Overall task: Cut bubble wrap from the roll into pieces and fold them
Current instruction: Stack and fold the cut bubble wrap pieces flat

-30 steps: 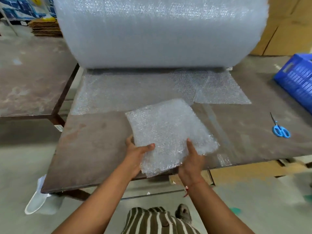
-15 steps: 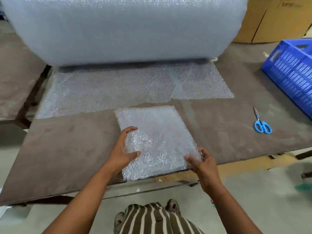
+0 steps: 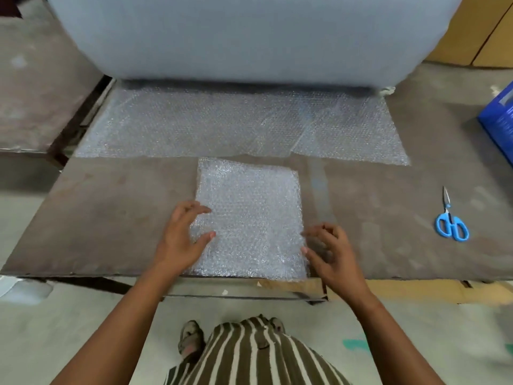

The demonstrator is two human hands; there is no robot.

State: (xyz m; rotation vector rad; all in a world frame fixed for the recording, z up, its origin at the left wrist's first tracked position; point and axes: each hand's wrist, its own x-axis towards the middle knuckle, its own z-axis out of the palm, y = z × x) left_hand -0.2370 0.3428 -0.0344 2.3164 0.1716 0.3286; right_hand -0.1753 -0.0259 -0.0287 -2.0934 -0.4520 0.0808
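Observation:
A folded rectangular piece of bubble wrap lies flat on the brown table, its near edge at the table's front edge. My left hand rests on the piece's left edge, fingertips and thumb touching the top. At the right edge is my right hand, with loosely curled fingers and fingertips just touching the wrap. The big bubble wrap roll stands at the back. Its unrolled sheet spreads toward the folded piece. Blue-handled scissors lie shut on the table to the right, away from both hands.
A blue plastic crate sits at the table's right edge. A second brown table adjoins on the left. Cardboard boxes stand behind the roll at the right. Flat cardboard lies under the table's front edge.
The folded piece has gone from held at a tilt to lying flat and square on the table. My right hand has let go of its corner, and my left hand has loosened its grip.

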